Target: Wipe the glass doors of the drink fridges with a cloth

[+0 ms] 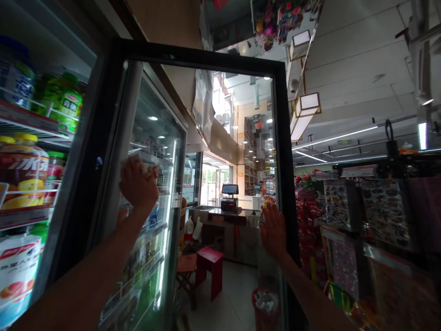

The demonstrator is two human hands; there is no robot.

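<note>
An open glass door (280, 105) with a black frame stands in front of me. My left hand (139, 184), smeared by motion, is at the left part of the pane. Its fingers are bunched over what looks like a crumpled pale cloth (151, 172), mostly hidden by the hand. Near the right edge of the door, my right hand (273, 230) lies flat against the glass with its fingers stretched out and nothing in it.
On my left, fridge shelves (24, 215) carry several bottled drinks (67, 101). Through the glass show another lit cooler, a red stool (210, 266), a checkout counter and a red bin (265, 305). Racks of hanging packets (386, 216) stand at the right.
</note>
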